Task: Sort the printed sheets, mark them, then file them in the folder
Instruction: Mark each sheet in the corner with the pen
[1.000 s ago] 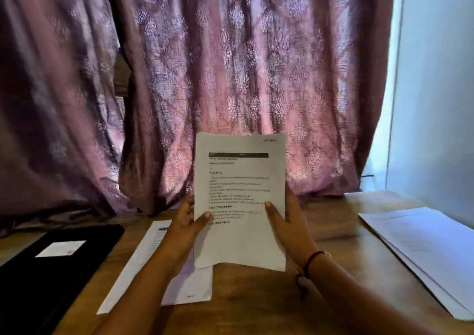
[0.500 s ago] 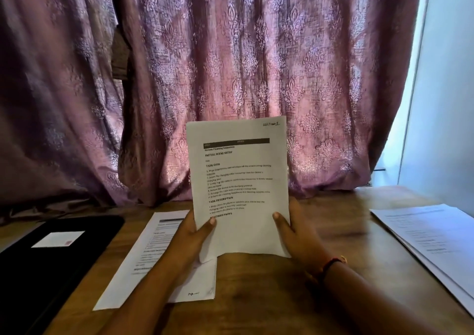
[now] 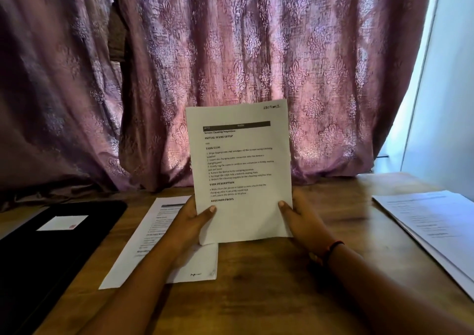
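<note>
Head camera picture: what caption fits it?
Left hand and right hand hold a printed sheet upright over the table.

One upright sheet, one flat sheet, one stack of sheets at the right edge of the table; one folder at its left edge.

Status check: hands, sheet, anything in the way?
Left hand and right hand grip the printed sheet by its lower edge, upright. Handwritten mark at its top corner. Black folder left, loose sheet below, paper stack right; nothing blocking.
</note>
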